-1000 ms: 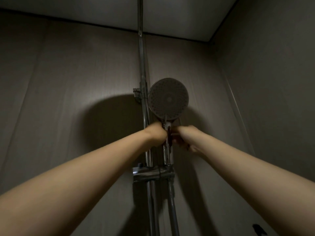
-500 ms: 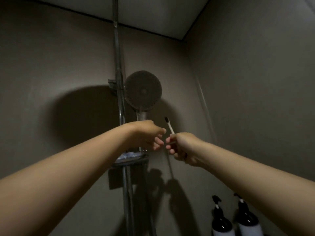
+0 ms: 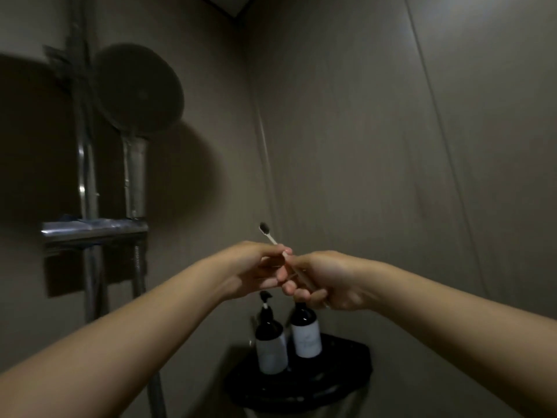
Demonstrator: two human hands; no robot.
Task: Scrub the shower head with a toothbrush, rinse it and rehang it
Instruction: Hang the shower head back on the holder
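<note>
A black, rounded plastic corner shelf (image 3: 349,356) is seen at six o'clock. On it, one dark white-labelled pump bottle (image 3: 270,346) is stood upright at nine o'clock, and a second dark pump bottle (image 3: 306,334) just beside it at three o'clock.

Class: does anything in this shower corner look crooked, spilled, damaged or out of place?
Nothing stands out. The shower head stands upright beside the rail, both pump bottles stand upright on the corner shelf, and the left hand and right hand hold the toothbrush.
</note>
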